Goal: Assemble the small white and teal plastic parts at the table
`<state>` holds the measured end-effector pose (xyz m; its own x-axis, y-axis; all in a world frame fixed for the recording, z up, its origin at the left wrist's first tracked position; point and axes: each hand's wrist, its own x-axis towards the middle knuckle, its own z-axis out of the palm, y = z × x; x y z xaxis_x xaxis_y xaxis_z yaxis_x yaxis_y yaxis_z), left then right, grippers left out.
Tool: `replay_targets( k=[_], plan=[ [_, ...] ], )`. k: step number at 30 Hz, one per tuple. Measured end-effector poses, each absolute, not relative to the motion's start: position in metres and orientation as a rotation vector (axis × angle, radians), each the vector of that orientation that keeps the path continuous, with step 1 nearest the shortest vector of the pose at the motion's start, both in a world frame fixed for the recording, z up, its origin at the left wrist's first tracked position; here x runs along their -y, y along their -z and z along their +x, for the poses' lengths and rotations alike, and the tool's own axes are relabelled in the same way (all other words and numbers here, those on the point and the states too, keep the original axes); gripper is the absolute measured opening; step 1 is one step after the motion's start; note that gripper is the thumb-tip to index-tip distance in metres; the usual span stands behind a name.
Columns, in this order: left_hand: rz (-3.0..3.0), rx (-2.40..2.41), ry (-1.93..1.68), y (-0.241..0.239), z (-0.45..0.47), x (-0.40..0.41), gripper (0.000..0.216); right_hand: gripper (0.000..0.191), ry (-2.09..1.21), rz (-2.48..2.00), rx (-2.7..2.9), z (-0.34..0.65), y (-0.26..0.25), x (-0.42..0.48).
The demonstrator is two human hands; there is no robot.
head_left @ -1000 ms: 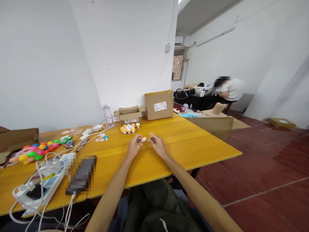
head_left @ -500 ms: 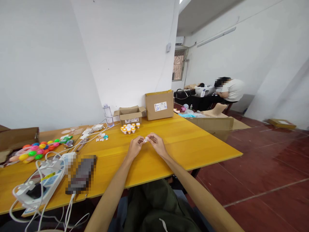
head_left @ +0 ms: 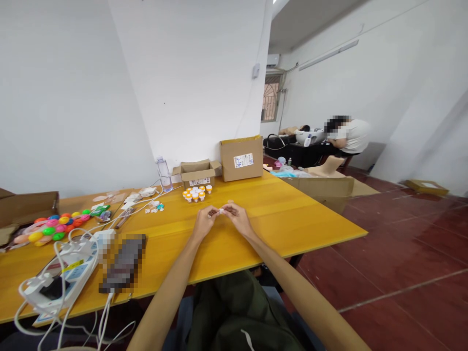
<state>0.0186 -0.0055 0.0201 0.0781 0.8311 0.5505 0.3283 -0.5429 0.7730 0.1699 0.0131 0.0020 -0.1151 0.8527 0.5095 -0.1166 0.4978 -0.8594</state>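
Between my two hands, just above the yellow table [head_left: 292, 219], is a small white piece [head_left: 221, 211] too small to make out clearly. My left hand [head_left: 204, 220] pinches it from the left with thumb and fingertips. From the other side, my right hand [head_left: 237, 218] has its fingers closed on the same piece. Fingers cover most of it. Beyond my hands stands a cluster of small white bottles with orange-and-white caps [head_left: 195, 197]. Left of them lie several small white and teal pieces [head_left: 160, 207].
Behind the cluster stand an open carton [head_left: 197, 175] and a larger cardboard box [head_left: 242, 161], with a clear bottle [head_left: 164, 174] beside them. At left lie colourful balls [head_left: 58, 225], a power strip with cables [head_left: 69, 278] and a blurred dark object [head_left: 123, 263]. A person [head_left: 353, 136] sits far right.
The white piece has turned between my fingertips and shows less of itself now. My right fingers have shifted slightly around it. Both arms stay in nearly the same place.
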Motion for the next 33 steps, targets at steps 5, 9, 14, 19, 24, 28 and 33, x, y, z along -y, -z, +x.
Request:
replay_targets(
  k=[5, 9, 14, 19, 24, 28, 33],
  plan=[
    [1.881, -1.127, -1.477, -0.0192, 0.0188, 0.0037, 0.005, 0.018, -0.941, -0.675, 1.454, 0.1708, -0.0032, -0.0120],
    [1.849, -1.130, -1.489, -0.0177, 0.0190, 0.0020, 0.008, 0.019, -0.903, -0.693, 1.456, 0.1712, -0.0042, -0.0109],
    [1.813, -1.121, -1.495, -0.0169, 0.0195, 0.0006, 0.013, 0.021, -0.797, -0.689, 1.497, 0.1713, -0.0036, -0.0098],
    [1.789, -1.095, -1.516, -0.0185, 0.0191, 0.0004, 0.008, 0.025, -0.726, -0.709, 1.532, 0.1720, -0.0008, -0.0100],
    [1.753, -1.098, -1.529, -0.0185, 0.0184, 0.0001, 0.007, 0.026, -0.719, -0.717, 1.586, 0.1715, 0.0016, -0.0112],
    [1.740, -1.095, -1.535, -0.0171, 0.0179, -0.0008, 0.007, 0.027, -0.676, -0.738, 1.582, 0.1720, 0.0009, -0.0109],
    [1.671, -1.088, -1.545, -0.0187, 0.0179, -0.0009, 0.011, 0.025, -0.661, -0.749, 1.534, 0.1720, 0.0019, -0.0121]
  ],
)
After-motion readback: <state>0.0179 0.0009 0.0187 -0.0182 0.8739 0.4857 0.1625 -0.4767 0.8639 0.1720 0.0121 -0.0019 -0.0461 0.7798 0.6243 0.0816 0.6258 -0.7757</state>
